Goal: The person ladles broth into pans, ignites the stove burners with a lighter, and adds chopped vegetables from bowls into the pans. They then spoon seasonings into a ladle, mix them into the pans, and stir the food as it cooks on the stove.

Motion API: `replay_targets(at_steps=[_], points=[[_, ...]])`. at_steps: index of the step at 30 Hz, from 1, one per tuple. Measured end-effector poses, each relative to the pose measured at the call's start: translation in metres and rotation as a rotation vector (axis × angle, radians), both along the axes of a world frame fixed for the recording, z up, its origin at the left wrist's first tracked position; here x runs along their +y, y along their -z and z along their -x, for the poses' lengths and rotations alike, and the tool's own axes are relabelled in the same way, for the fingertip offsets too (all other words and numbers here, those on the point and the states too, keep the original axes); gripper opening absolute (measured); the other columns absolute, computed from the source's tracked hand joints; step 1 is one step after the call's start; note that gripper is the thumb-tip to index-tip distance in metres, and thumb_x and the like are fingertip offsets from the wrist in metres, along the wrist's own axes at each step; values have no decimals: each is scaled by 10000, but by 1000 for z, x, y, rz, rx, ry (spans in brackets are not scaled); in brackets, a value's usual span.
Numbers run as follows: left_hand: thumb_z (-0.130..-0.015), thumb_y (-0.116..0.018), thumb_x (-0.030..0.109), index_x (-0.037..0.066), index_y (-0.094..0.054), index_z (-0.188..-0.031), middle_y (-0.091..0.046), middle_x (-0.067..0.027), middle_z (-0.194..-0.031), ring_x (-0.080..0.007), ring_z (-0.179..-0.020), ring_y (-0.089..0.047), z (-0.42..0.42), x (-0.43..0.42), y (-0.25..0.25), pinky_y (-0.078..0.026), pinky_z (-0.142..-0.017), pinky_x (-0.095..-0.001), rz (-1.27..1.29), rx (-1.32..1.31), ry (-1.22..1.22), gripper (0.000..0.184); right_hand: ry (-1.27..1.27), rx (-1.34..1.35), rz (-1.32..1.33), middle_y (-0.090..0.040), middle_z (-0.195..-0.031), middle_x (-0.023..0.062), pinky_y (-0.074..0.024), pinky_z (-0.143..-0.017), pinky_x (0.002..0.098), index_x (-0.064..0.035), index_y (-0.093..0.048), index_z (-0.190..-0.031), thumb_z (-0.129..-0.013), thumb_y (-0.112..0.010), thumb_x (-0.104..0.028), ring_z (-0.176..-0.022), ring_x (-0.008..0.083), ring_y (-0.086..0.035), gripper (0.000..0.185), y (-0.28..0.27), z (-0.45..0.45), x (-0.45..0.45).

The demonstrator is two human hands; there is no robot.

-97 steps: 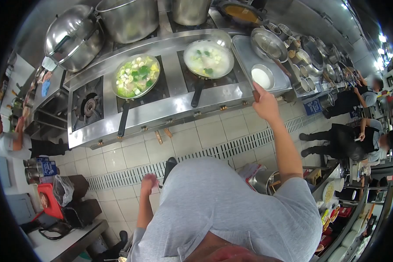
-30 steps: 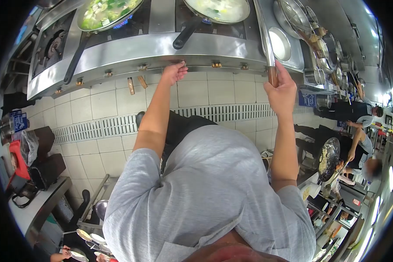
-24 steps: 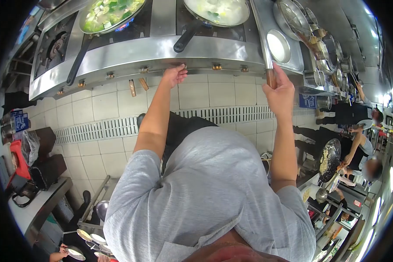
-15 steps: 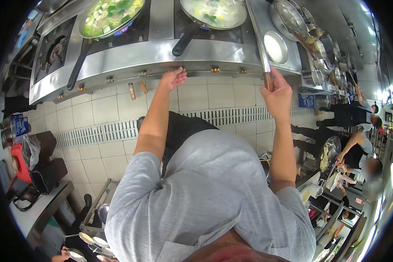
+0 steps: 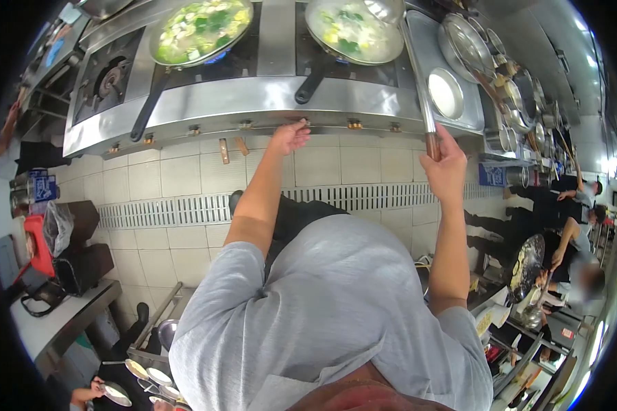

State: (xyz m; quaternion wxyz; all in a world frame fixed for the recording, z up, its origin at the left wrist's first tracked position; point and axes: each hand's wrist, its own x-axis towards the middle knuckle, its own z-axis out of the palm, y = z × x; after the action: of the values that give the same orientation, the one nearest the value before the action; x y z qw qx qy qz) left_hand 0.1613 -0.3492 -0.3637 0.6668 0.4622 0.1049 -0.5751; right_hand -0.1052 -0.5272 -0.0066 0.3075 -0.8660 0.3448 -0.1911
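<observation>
Thumb and fingers of my left hand [image 5: 292, 137] pinch a stove knob [image 5: 305, 123] on the front panel, below the right pan. My right hand [image 5: 445, 168] is closed around the wooden grip of a long-handled metal ladle [image 5: 419, 75]. The ladle's bowl is at the far edge of the right frying pan [image 5: 353, 34], which holds pale broth with green leaves and yellowish pieces. To its left, another frying pan [image 5: 202, 31] holds a similar greens mixture in liquid, with blue flame visible under it. Both pans' black handles point towards me.
Right of the ladle, a round metal container of white contents [image 5: 445, 94] sits in a metal tray [image 5: 472, 116]. Strainers and pots [image 5: 466, 44] stand farther right. An unused burner [image 5: 113, 81] lies at left. Several people work at the right; one holds a large wok [image 5: 526, 267].
The view has shifted, so stove and hands appear lower and slightly right. The ladle's bowl now shows at the right pan. Both hands keep their grips.
</observation>
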Motion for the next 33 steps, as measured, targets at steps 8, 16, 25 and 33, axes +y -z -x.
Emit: replay_targets(at_steps=[8, 16, 25, 33], points=[[-924, -706, 397, 70, -590, -1190, -702, -82, -1072, -195, -899, -680, 9, 69, -22, -545, -739, -346, -120, -142, 54, 437, -24, -97, -311, -566, -706, -13, -388, -524, 228, 53, -559, -1352, -716, -640, 47, -586, 56, -479, 641, -18, -8, 15], [-949, -646, 330, 57, -577, -1224, -712, -97, -1047, -181, -852, -684, 40, 265, -44, -542, -684, -333, -328, -151, -119, 394, -30, -154, -440, -605, -750, 5, -393, -486, 232, 84, -493, -1400, -735, -616, 90, -559, 60, -507, 676, -38, -25, 41], [-942, -640, 348, 93, -624, -1192, -695, -107, -1052, -244, -815, -679, 60, 414, 10, -528, -730, -431, -697, -46, 205, 357, -263, -107, -437, -506, -735, -41, -341, -538, 211, -58, -497, -1465, -708, -584, 84, -596, 45, -416, 775, -70, -109, 141], [-963, -602, 326, 94, -635, -1176, -689, -130, -1088, -264, -794, -671, 41, 494, 33, -515, -677, -421, -689, 46, 224, 316, -381, 378, -6, -582, -699, 140, -508, -701, 376, -247, -544, -1432, -705, -604, -3, -668, 289, -615, 769, -101, -168, 210]])
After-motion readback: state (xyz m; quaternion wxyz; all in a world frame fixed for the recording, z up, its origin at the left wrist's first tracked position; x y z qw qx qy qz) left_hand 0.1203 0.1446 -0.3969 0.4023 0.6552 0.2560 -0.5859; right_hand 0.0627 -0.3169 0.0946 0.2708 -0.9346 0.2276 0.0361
